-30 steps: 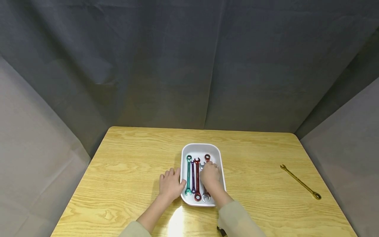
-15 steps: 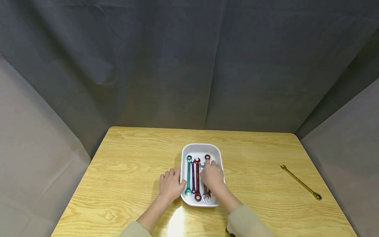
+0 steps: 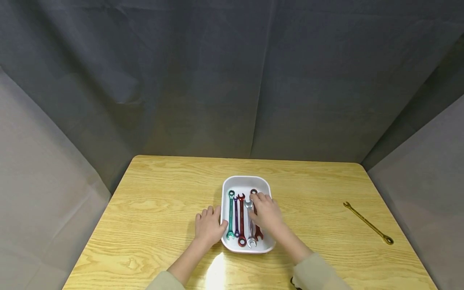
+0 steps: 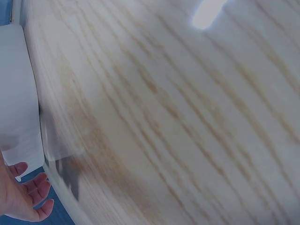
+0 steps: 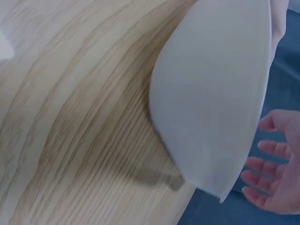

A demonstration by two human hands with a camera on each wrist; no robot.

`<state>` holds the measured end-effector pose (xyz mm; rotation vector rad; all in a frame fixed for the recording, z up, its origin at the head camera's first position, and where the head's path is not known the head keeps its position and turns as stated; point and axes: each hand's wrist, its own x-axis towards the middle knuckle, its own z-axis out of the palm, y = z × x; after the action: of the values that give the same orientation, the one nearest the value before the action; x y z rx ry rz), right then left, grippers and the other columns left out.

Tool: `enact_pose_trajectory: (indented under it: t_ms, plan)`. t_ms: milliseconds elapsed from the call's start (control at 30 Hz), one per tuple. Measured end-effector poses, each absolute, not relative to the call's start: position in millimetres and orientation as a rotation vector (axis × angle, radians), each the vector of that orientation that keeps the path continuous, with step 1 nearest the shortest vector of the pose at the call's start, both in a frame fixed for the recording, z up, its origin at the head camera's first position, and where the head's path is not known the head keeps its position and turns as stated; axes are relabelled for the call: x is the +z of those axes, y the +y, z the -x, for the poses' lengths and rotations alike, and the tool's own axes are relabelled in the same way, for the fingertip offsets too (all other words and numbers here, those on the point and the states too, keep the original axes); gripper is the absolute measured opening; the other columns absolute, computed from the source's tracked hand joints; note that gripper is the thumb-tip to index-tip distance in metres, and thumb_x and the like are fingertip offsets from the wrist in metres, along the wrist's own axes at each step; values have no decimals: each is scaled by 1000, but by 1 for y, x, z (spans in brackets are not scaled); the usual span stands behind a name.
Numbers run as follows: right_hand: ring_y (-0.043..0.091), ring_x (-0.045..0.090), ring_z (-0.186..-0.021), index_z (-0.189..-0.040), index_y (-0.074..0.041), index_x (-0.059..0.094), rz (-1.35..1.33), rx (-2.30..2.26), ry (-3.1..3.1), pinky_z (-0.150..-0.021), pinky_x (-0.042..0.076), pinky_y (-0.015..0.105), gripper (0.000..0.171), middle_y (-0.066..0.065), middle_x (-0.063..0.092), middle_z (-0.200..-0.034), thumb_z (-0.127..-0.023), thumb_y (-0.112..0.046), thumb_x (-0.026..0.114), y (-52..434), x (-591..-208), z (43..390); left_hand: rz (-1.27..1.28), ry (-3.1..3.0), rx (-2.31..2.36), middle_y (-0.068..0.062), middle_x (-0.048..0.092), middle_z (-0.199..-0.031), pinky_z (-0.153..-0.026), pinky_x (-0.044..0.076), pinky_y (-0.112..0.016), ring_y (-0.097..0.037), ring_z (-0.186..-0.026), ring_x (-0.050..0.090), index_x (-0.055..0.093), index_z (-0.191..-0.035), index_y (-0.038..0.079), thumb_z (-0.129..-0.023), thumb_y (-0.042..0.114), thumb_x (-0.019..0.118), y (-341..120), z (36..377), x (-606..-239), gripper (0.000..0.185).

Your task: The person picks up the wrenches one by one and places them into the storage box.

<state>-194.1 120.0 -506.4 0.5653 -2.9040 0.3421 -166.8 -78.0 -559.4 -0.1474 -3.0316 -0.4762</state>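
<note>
A white tray (image 3: pixel 246 178) sits at the middle of the wooden table (image 3: pixel 163 193). In it lie a green wrench (image 3: pixel 230 213), a purple wrench (image 3: pixel 236 217), a red wrench (image 3: pixel 241 219), a silver wrench (image 3: pixel 249 223) and a dark red wrench (image 3: pixel 254 191), side by side. My right hand (image 3: pixel 266 211) is over the tray's right part, fingers straight, touching the dark red wrench and hiding its middle. My left hand (image 3: pixel 208 224) lies flat on the table against the tray's left wall. In the wrist views the tray (image 5: pixel 215 93) shows from below, beside relaxed fingers (image 5: pixel 272 180), and the left hand's fingers (image 4: pixel 26 192) lie below the tray wall (image 4: pixel 16 93).
A gold wrench (image 3: pixel 367 222) lies alone on the table far to the right, near the right edge. Dark grey cloth hangs behind and on both sides of the table.
My right hand has slid to the right inside the tray, uncovering the silver wrench, which now lies straight between the red and dark red ones. The left hand has stayed put.
</note>
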Motion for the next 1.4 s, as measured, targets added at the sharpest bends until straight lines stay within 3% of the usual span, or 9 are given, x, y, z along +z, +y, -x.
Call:
enact_pose_trajectory:
  t_ms: [233, 467, 767, 1400]
  plan:
    - [30, 53, -103, -118, -9, 56, -711, 317, -2819, -89, 39, 50, 44, 9, 56, -111, -78, -22, 67, 138, -506, 195, 143, -3035, -476, -12, 54, -107, -79, 35, -42, -26, -92, 48, 50, -123, 13, -84, 40, 50, -78, 166, -559, 48]
    - [31, 54, -100, -112, -8, 58, -763, 380, -2700, -87, 40, 51, 38, 10, 57, -107, -77, -19, 67, 162, -509, 199, 145, -3032, -477, -12, 54, -106, -78, 35, -42, -27, -90, 48, 50, -122, 13, -84, 40, 50, -77, 166, -558, 47]
    - [33, 55, -98, -108, -6, 59, -712, 415, -2649, -85, 40, 52, 37, 13, 59, -106, -73, -17, 67, 198, -512, 204, 145, -3031, -481, -12, 54, -107, -78, 35, -42, -27, -91, 49, 50, -123, 13, -84, 40, 50, -78, 166, -559, 47]
    - [40, 45, -110, -118, -2, 51, -486, 381, -2811, -92, 32, 57, 41, 20, 52, -116, -82, -19, 62, 277, -520, 198, 146, -3033, -473, -12, 54, -108, -79, 35, -43, -28, -93, 49, 50, -124, 12, -84, 40, 50, -78, 167, -559, 49]
